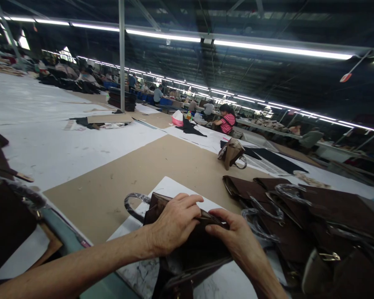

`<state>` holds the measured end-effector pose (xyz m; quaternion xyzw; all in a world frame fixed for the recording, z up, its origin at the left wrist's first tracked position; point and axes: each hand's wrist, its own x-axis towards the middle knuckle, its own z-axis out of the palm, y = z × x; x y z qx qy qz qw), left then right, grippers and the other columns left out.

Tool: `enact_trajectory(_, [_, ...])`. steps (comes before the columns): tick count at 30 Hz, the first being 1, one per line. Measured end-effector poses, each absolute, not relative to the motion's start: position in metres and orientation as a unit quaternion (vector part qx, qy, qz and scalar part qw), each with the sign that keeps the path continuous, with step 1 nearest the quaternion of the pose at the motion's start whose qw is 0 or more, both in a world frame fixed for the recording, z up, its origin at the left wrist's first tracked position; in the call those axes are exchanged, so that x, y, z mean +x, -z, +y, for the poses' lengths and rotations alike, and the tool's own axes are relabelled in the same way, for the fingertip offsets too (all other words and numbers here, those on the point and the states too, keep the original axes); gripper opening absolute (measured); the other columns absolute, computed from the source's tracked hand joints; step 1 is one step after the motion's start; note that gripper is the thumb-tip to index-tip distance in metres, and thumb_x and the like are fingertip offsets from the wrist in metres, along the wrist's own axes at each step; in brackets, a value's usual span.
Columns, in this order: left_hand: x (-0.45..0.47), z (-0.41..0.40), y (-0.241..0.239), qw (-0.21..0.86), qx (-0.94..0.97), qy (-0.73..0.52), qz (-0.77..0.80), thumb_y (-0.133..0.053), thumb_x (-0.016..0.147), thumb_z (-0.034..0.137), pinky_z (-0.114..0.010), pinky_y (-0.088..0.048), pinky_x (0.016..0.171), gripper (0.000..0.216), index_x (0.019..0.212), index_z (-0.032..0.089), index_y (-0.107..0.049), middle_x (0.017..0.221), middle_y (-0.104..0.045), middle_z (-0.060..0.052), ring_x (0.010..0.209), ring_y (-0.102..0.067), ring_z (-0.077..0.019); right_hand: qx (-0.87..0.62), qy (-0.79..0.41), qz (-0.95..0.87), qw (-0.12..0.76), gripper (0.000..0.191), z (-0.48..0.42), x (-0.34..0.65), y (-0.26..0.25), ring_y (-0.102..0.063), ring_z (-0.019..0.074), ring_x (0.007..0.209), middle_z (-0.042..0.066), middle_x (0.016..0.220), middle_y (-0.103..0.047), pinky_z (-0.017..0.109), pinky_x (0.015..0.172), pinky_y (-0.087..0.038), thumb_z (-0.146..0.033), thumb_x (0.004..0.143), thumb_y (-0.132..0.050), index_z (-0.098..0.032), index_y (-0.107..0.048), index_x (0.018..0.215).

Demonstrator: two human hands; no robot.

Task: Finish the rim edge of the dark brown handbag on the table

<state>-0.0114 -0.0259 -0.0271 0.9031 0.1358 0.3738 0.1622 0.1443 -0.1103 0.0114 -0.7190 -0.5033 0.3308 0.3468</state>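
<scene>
A dark brown handbag with a plastic-wrapped handle lies on a white sheet at the table's near edge. My left hand is curled over the bag's top edge, fingers closed on it. My right hand grips the same edge from the right, thumb and fingers pinched on the leather. Both hands hold the bag's opening between them.
A pile of several brown bags with wrapped handles lies to the right. One brown bag stands alone farther back on the cardboard-covered table. Dark pieces sit at the left edge. Seated people work at tables behind, one in a striped shirt.
</scene>
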Motion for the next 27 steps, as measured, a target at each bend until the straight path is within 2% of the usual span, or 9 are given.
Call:
enact_trajectory(4, [-0.008, -0.024, 0.026, 0.163, 0.904, -0.371, 0.138, -0.051, 0.081, 0.011, -0.033, -0.040, 0.089, 0.013, 0.083, 0.017, -0.063, 0.116, -0.056, -0.005, 0.096, -0.050, -0.0181, -0.701, -0.340, -0.518, 0.354, 0.024, -0.111, 0.143, -0.012, -0.055, 0.0167, 0.073, -0.003, 0.076, -0.064, 0.026, 0.069, -0.039, -0.024, 0.064, -0.058, -0.018, -0.064, 0.087])
enact_trajectory(7, [-0.006, -0.023, 0.024, 0.168, 0.905, -0.368, 0.134, -0.051, 0.082, 0.014, -0.033, -0.040, 0.088, 0.015, 0.077, 0.018, -0.065, 0.113, -0.058, -0.003, 0.093, -0.051, -0.0174, -0.698, -0.342, -0.515, 0.360, 0.024, -0.110, 0.142, -0.013, -0.054, 0.0168, 0.073, -0.003, 0.076, -0.064, 0.026, 0.068, -0.039, -0.025, 0.064, -0.059, -0.018, -0.065, 0.087])
enact_trajectory(13, [-0.009, -0.022, 0.011, 0.234, 0.908, -0.313, 0.152, -0.057, 0.078, 0.012, -0.031, -0.038, 0.087, 0.014, 0.066, 0.016, -0.062, 0.110, -0.060, 0.000, 0.095, -0.051, -0.0162, -0.712, -0.320, -0.517, 0.352, 0.025, -0.109, 0.144, -0.010, -0.053, 0.0170, 0.074, -0.003, 0.075, -0.063, 0.026, 0.069, -0.038, -0.028, 0.063, -0.062, -0.018, -0.066, 0.086])
enact_trajectory(17, [-0.007, -0.022, 0.008, 0.244, 0.901, -0.313, 0.176, -0.055, 0.079, 0.011, -0.030, -0.038, 0.087, 0.016, 0.064, 0.014, -0.059, 0.102, -0.061, -0.001, 0.092, -0.052, -0.0154, -0.704, -0.322, -0.523, 0.355, 0.025, -0.109, 0.144, -0.009, -0.055, 0.0169, 0.072, -0.003, 0.075, -0.065, 0.025, 0.066, -0.040, -0.029, 0.068, -0.058, -0.019, -0.067, 0.089])
enact_trajectory(27, [0.002, -0.017, 0.014, 0.245, 0.885, -0.348, 0.190, -0.057, 0.075, 0.010, -0.028, -0.039, 0.085, 0.014, 0.062, 0.014, -0.059, 0.095, -0.062, -0.002, 0.091, -0.053, -0.0158, -0.771, -0.175, -0.547, 0.276, 0.028, -0.111, 0.135, -0.017, -0.058, 0.0212, 0.080, 0.001, 0.082, -0.067, 0.026, 0.067, -0.040, -0.037, 0.076, -0.049, -0.022, -0.068, 0.091])
